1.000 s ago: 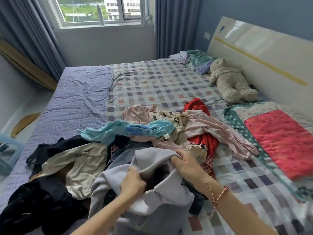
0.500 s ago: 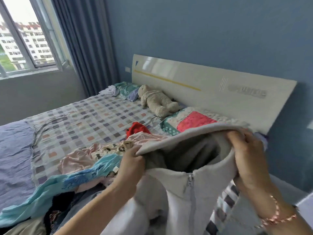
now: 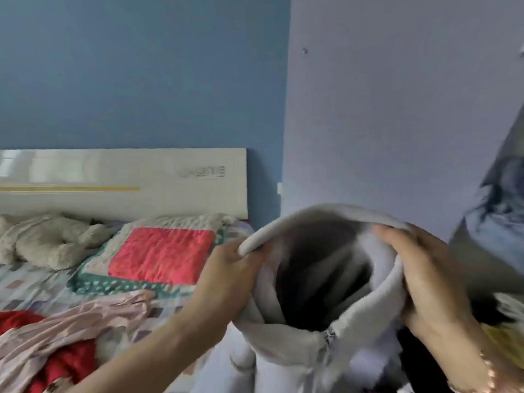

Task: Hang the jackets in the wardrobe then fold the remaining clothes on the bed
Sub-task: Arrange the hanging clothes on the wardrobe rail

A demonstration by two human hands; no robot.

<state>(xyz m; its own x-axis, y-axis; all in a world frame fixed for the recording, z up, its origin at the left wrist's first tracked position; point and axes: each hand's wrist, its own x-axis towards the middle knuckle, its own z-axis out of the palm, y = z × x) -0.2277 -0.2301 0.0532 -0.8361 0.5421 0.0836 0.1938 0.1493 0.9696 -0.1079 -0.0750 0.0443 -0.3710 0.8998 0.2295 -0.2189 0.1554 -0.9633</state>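
A pale grey zip-up jacket (image 3: 286, 344) hangs in the air in front of me, its collar held wide so the dark inside shows. My left hand (image 3: 226, 279) grips the left side of the collar. Gripping the right side of the collar is my right hand (image 3: 431, 279), which wears a beaded bracelet. The zipper runs down the front below the collar. On the bed (image 3: 37, 287) at the lower left lie a pink garment (image 3: 71, 327) and a red garment (image 3: 65, 367).
A white headboard (image 3: 122, 182) stands against the blue wall. A red and green quilted pillow (image 3: 158, 259) and a cream plush toy (image 3: 48, 242) lie by it. A pale panel (image 3: 397, 123) fills the right, with hanging fabric (image 3: 499, 222) at its far edge.
I lifted the grey jacket off the pile on the bed and turned right with it. The window and curtains left the view; the pale panel and hanging fabric came in.
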